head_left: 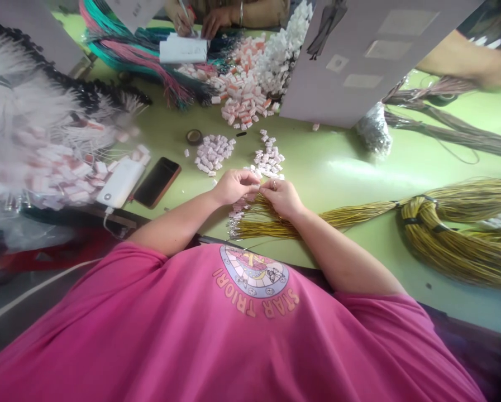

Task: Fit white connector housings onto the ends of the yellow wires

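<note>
My left hand [233, 185] and my right hand [281, 196] meet fingertip to fingertip over the green table [338, 167], both pinched closed on something small, probably a white connector with a yellow wire. Under my right hand lies a bundle of yellow-green wires [267, 226] with metal ends pointing left. Small piles of white connectors [213, 152] and more white connectors [269, 159] lie just beyond my fingers.
A black phone [157, 181] and a white power bank [120, 183] lie at left. Coils of yellow wire [455, 234] fill the right side. A grey cardboard sheet [359, 56], a big heap of pink-white connectors [250, 84] and other people's hands [214, 19] are at the far side.
</note>
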The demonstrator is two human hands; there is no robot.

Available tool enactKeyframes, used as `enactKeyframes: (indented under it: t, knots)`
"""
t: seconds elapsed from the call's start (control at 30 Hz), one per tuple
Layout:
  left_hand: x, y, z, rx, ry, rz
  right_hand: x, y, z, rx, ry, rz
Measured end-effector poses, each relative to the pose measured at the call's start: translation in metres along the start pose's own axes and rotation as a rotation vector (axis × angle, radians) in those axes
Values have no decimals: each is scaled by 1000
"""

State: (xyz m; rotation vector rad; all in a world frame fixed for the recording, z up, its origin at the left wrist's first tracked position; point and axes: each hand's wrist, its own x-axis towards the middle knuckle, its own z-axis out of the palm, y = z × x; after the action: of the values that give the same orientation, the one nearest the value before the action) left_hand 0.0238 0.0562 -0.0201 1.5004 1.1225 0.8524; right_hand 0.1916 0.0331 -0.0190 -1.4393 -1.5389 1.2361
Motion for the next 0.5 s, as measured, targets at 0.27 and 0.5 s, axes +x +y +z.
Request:
enactKeyframes:
  t: [0.27,0.5]
  knots:
    - [-2,3,-2,-29,-21,-51,1,-2,-2,-35,-19,1]
    - [3,2,-14,109,-39,4,6,6,-7,-121,32,-97]
